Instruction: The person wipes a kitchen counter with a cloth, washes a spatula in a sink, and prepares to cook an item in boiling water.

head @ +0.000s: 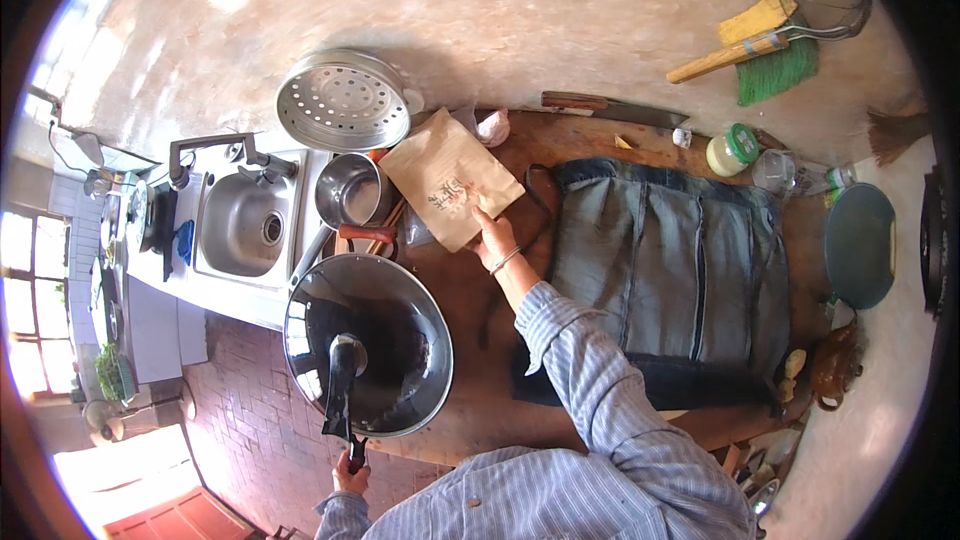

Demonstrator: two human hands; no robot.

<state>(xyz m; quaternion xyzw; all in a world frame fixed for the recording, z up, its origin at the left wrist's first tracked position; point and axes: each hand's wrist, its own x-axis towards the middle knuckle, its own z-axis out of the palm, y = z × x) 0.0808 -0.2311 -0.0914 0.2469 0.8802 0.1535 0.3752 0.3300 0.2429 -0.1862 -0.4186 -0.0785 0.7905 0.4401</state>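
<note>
Brown paper bag (450,180), with printing on it, lies tilted above the wooden worktop; my right hand (495,236) pinches its lower edge between thumb and fingers. At the lower left my left hand (351,471) is closed around the black handle of a dark wok. A glass lid (397,367) with a tall black knob (343,382) covers the wok, whose reddish side handle (367,232) points away from me. A steel saucepan (349,191) stands just left of the bag. Grey-blue folded cloth (667,270) with dark edges lies right of my right hand.
A steel sink (247,225) is at left. A perforated steamer pan (343,101) leans on the wall. A cleaver-like knife (645,112) lies along the wall, near a green-lidded jar (731,150). A round green board (860,246) and a brown clay pot (835,366) stand at right.
</note>
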